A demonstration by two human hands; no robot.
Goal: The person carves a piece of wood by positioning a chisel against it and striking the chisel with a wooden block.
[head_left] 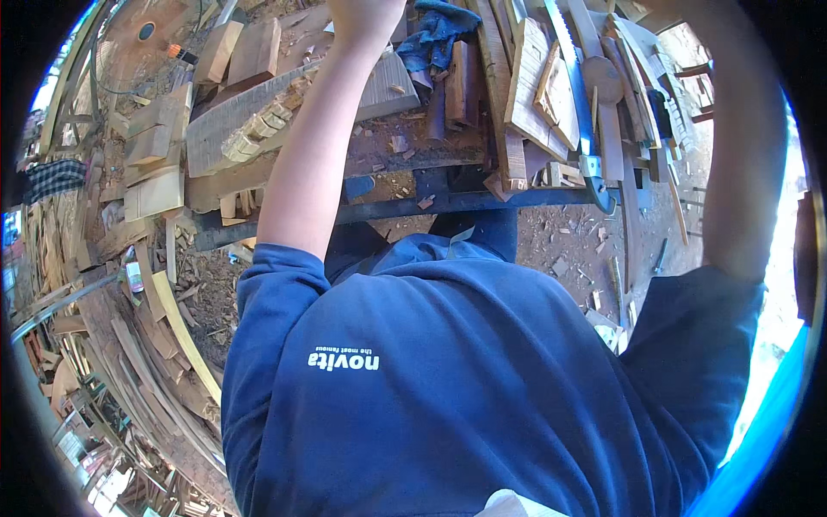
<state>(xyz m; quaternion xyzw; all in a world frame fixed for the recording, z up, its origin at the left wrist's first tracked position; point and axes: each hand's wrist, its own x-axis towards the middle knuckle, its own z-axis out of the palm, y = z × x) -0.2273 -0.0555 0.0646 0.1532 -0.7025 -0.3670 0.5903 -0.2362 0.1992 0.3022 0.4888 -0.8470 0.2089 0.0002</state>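
My left hand (369, 12) is at the top edge, above the workbench, with only its wrist and back in view. Its fingers are cut off, so what it holds or touches cannot be seen. My right forearm (743, 146) reaches up along the right side, and the hand beyond it is out of the picture. Beneath my left arm lie a thick grey plank (383, 93) and a notched strip of pale wood (258, 133). Nearest to the left hand's right is a crumpled blue cloth (437, 36).
A long saw (575, 77) lies among boards on the bench's right, its curved handle (601, 191) past the front edge. A pale board (527, 86) is beside it. Wood blocks (153, 142) and an orange-and-black tool (181, 54) sit left. Scrap planks (146, 362) cover the lower left.
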